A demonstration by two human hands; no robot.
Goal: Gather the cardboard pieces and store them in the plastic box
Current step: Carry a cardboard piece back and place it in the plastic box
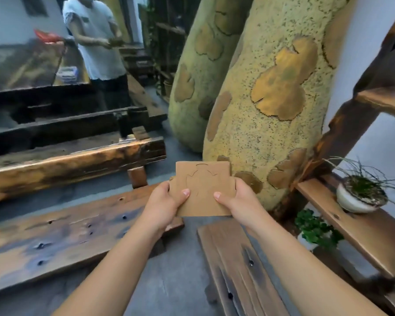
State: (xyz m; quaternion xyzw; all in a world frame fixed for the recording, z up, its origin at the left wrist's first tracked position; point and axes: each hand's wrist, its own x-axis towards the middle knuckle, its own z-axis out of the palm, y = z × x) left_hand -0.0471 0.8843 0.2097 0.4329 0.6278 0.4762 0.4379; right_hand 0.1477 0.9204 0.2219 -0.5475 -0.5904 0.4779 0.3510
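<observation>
- The left hand (163, 205) is gripping the left edge of the cardboard pieces (202, 189), thumb pressing on the front face; the stack is being held in the air above the floor, between the two benches.
- The right hand (236, 201) is closing on the right edge the same way, so both hands are pinching one thin stack.
- The pieces are looking slightly offset at the top and sides; if either grip is loosening, a back sheet is likely to be slipping out and dropping onto the grey floor (169, 281).
- No plastic box is showing clearly here, so carrying the stack further is adding to that risk.
- To the left, worn wooden benches (62, 236) are lying low; another person (96, 42) is standing beyond by a dark tabletop (21, 65).
- To the right, a textured yellow sculpture (267, 99) is rising, and a wooden shelf (360, 226) is carrying a potted plant (360, 195).
</observation>
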